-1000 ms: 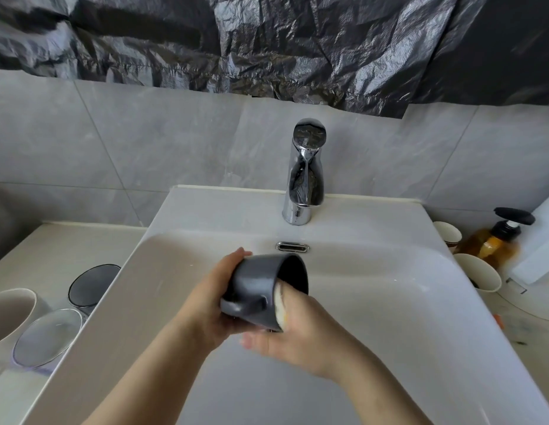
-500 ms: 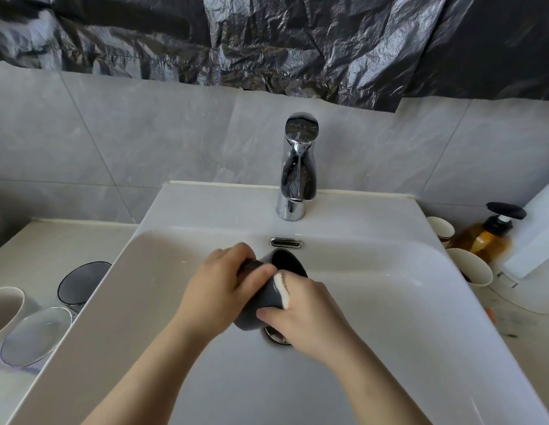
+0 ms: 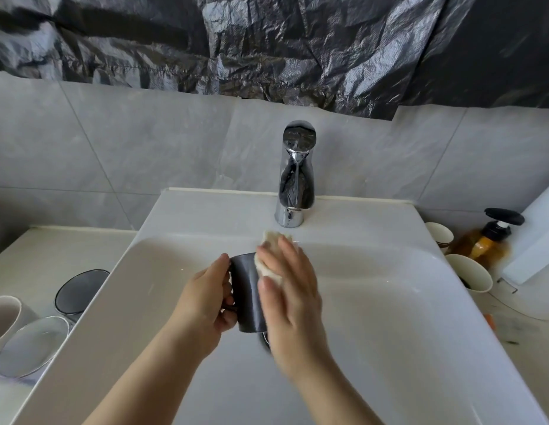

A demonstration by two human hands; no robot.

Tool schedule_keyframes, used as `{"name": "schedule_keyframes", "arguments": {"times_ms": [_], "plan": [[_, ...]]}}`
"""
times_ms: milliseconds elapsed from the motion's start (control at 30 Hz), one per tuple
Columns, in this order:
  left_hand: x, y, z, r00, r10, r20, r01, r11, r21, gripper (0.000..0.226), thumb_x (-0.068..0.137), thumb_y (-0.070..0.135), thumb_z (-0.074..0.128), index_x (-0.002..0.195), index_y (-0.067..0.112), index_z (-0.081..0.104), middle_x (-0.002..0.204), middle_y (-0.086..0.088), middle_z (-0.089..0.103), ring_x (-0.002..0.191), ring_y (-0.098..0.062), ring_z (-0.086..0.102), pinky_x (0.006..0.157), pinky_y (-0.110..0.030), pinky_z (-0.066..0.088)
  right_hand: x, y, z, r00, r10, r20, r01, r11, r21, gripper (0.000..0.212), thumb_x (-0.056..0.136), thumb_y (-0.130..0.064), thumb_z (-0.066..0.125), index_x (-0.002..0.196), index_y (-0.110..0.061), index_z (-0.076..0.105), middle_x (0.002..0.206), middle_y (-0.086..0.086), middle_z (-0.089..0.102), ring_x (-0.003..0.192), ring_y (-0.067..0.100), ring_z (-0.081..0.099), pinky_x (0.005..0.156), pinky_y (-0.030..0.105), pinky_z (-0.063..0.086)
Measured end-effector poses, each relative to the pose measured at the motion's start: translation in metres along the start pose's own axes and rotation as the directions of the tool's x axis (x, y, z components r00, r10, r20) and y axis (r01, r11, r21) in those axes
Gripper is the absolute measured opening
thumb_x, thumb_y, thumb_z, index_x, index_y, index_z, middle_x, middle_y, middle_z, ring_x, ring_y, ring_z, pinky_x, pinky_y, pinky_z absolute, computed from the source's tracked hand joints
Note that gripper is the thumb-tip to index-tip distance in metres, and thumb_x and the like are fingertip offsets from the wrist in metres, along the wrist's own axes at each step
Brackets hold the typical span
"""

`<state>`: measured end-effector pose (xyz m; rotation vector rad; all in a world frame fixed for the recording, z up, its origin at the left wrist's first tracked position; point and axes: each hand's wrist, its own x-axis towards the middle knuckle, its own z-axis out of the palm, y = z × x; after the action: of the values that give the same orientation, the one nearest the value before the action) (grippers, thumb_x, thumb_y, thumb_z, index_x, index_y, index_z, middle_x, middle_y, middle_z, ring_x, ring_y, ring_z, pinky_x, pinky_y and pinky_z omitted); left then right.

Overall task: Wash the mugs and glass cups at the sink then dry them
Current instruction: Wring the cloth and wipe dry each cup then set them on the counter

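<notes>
At the lower left of the frame we see a cream mug (image 3: 3, 320), a clear glass cup (image 3: 31, 348) and a dark tinted glass cup (image 3: 80, 289) standing close together on the counter beside the sink (image 3: 175, 378). At centre, over the basin, our left hand (image 3: 205, 302) grips the handle of the dark grey mug (image 3: 245, 292), while our right hand (image 3: 288, 289) presses a pale sponge (image 3: 268, 259) against its far side with near-straight fingers. At right stand two cream cups (image 3: 467, 273) and a pump bottle (image 3: 487, 243) holding amber liquid.
</notes>
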<state>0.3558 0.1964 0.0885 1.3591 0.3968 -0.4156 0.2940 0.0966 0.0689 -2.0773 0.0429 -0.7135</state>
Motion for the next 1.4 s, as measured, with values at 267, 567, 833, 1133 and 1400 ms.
{"name": "schedule_keyframes", "arguments": {"times_ms": [267,567,833,1133,1400], "plan": [[0.003,-0.003,-0.002,0.987,0.05,0.15,-0.023,0.984,-0.176,0.038,0.1,0.032,0.042,0.065,0.019,0.035,0.056,0.002,0.021,0.047,-0.011,0.025,0.041,-0.021,0.019,0.016,0.009,-0.021,0.65,0.665,0.368,-0.709,0.355,0.61,0.034,0.1,-0.04,0.033,0.097,-0.031,0.066,0.112,-0.012,0.068,0.102,0.004,0.062,0.091,0.028,0.049],[-0.017,0.007,-0.005,0.961,0.224,0.164,-0.209,0.973,-0.102,0.045,0.102,0.025,0.04,0.058,0.019,0.029,0.046,0.006,0.027,0.051,-0.013,0.023,0.052,-0.027,0.023,0.008,0.004,-0.024,0.446,0.783,0.433,-0.829,0.178,0.531,0.04,0.098,-0.038,0.038,0.096,-0.007,0.064,0.08,0.019,0.07,0.062,0.033,0.066,0.055,0.035,0.053],[-0.046,0.027,-0.06,0.955,0.282,0.098,-0.263,0.95,-0.169,0.043,0.101,0.021,0.042,0.06,0.018,0.031,0.047,0.005,0.029,0.052,-0.013,0.024,0.052,-0.026,0.023,-0.009,-0.052,0.0,0.606,0.674,0.422,-0.781,0.402,0.478,0.047,0.067,-0.039,0.065,0.106,-0.014,0.06,0.104,0.021,0.067,0.087,0.039,0.068,0.08,0.051,0.055],[-0.075,0.066,-0.169,0.912,0.396,0.106,-0.374,0.909,-0.182,0.042,0.101,0.02,0.04,0.06,0.014,0.032,0.046,0.002,0.033,0.049,-0.013,0.028,0.053,-0.027,0.021,-0.037,-0.142,0.067,0.719,0.606,0.341,-0.688,0.551,0.472,0.012,0.089,-0.016,0.053,0.1,-0.015,0.059,0.091,0.017,0.059,0.076,0.038,0.065,0.051,0.028,0.051],[-0.088,0.09,-0.282,0.904,0.41,0.123,-0.403,0.911,-0.085,0.045,0.1,0.02,0.042,0.057,0.015,0.033,0.046,0.003,0.035,0.047,-0.013,0.029,0.052,-0.027,0.023,-0.068,-0.216,0.148,0.739,0.597,0.312,-0.666,0.576,0.475,0.011,0.089,-0.011,0.054,0.096,-0.014,0.062,0.069,0.002,0.056,0.061,0.019,0.06,0.051,0.025,0.05]]}}
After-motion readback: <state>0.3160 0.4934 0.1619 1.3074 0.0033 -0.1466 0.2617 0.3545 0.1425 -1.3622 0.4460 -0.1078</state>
